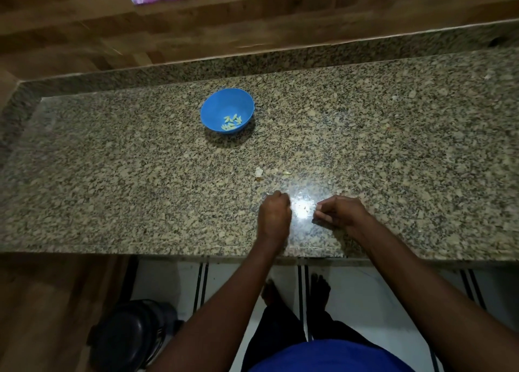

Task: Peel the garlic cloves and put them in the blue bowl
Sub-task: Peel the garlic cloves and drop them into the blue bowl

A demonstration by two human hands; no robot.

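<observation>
1. The left hand [273, 217] is curled into a fist with its back to the camera; its fingertips are hidden underneath, so whether they hold anything cannot be told.
2. The right hand [341, 210] has its fingers [323, 216] bent inward; something pale at their tips is too small to identify.
3. Between the two sets of fingers, a bright glare [302, 207] washes out the granite countertop [112, 175] there.
4. Beyond the left fingers, two pale scraps [259, 171] are too small to tell skin from clove.
</observation>
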